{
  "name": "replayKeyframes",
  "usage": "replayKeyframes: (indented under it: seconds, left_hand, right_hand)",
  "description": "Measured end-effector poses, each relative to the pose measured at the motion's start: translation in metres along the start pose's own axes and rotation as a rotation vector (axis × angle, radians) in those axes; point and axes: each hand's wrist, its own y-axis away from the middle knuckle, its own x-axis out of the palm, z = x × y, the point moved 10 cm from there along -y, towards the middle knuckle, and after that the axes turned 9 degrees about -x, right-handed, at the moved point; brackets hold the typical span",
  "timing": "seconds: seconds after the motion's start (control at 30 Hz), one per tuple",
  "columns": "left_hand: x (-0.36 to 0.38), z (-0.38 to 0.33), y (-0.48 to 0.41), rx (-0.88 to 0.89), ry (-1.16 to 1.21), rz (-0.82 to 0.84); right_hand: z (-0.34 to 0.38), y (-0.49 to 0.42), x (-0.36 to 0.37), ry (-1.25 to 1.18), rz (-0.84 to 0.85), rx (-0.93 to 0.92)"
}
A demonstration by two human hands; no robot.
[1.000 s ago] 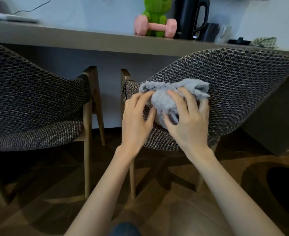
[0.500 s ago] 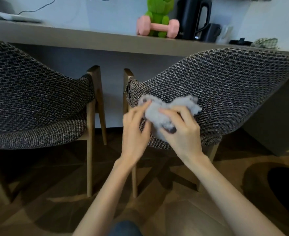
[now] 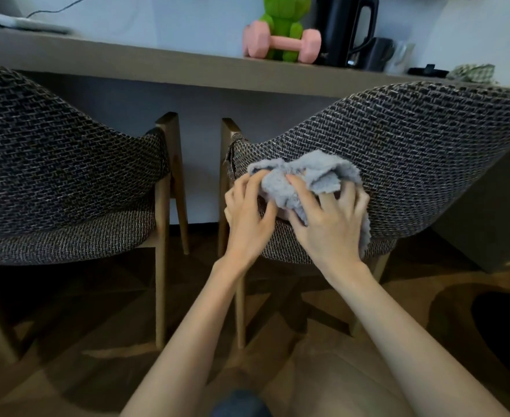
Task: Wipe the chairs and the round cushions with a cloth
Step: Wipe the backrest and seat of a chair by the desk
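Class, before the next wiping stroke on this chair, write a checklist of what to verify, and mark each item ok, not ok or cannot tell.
1. Grip on the cloth by left hand and right hand: ok.
2. The cloth spread flat for wiping: not ok, it is bunched.
3. The cloth touching the right chair: cannot tell.
4. The left chair already wiped: cannot tell.

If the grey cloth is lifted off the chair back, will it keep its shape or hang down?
It would probably hang down: the grey cloth lies bunched in soft folds in the left hand and right hand, so it looks floppy. Its fluffy pile suggests it is light and likely grips the woven chair rather than sliding.
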Motion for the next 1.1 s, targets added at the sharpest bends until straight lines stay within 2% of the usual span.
replayKeyframes:
  seconds: [0.1,0.27,0.33,0.4,0.47,0.57,0.67,0.77,0.83,0.9,0.97,1.1]
  left_hand:
    - [0.012,0.020,0.010,-0.023,-0.032,0.038]
    - [0.034,0.052,0.036,-0.106,-0.079,0.178]
    - [0.023,0.040,0.038,-0.091,0.012,0.139]
    - [-0.005,0.016,0.031,-0.037,0.139,0.023]
    - [-0.032,0.003,0.016,-0.065,0.294,-0.039]
    - [-0.050,-0.012,-0.006,-0.090,0.390,0.038]
    - [-0.048,-0.025,-0.012,-0.008,0.358,0.076]
    - [-0.027,-0.021,-0.009,-0.028,0.306,0.003]
    - [-0.019,-0.021,-0.005,-0.053,0.294,-0.119]
    - [-0.016,-0.019,-0.002,-0.081,0.336,-0.232]
    - [-0.016,-0.018,-0.002,-0.068,0.346,-0.303]
    - [-0.014,-0.002,0.000,-0.029,0.317,-0.366]
  right_hand:
    - [0.006,0.022,0.011,-0.031,0.037,-0.018]
    - [0.009,0.049,0.016,-0.244,0.097,0.073]
    - [0.007,0.046,0.007,-0.314,0.052,0.112]
    - [0.005,0.030,-0.002,-0.420,-0.008,0.148]
    - [0.003,0.004,-0.008,-0.557,-0.044,0.206]
    - [0.001,-0.026,-0.006,-0.772,-0.048,0.315]
    - [0.001,-0.029,0.007,-0.890,0.089,0.320]
    - [-0.007,-0.018,0.002,-0.578,0.199,0.222]
    - [-0.023,-0.013,-0.017,-0.404,0.102,0.240]
    - [-0.036,-0.008,-0.033,-0.365,-0.037,0.245]
    - [-0.039,-0.005,-0.036,-0.333,-0.096,0.173]
    - [-0.032,0.005,-0.020,-0.211,-0.004,0.056]
